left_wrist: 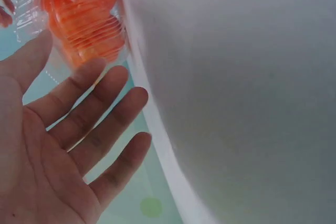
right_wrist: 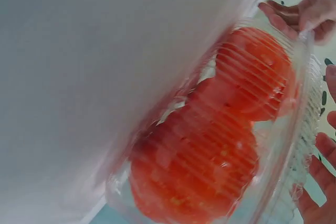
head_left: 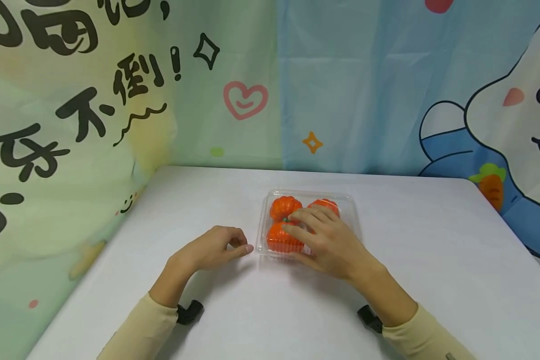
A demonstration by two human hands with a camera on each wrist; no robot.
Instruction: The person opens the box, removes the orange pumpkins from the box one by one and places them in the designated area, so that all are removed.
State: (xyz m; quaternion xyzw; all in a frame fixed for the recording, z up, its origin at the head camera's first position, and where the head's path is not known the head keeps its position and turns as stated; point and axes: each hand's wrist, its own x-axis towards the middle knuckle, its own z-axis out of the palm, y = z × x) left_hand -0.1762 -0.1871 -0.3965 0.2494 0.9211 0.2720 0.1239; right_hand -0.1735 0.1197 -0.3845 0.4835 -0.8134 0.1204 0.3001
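Note:
A clear plastic box (head_left: 352, 210) with ribbed walls stands on the table, holding several orange pumpkins (head_left: 283, 237), small and lobed. One shows a green stem; those on the right are partly hidden by my right hand (head_left: 328, 240). That hand reaches over the front right of the box, fingers spread and lightly bent across its top, gripping nothing. My left hand (head_left: 220, 247) is just off the box's left side, thumb tip near its front left corner. In the left wrist view its fingers (left_wrist: 107, 121) are loosely extended, with nothing in the palm.
The white table (head_left: 432, 260) extends around the box on every side. Behind it hangs a printed cloth backdrop (head_left: 342, 90) with cartoon figures and lettering. Dark wrist-camera mounts (head_left: 190, 312) sit under both forearms.

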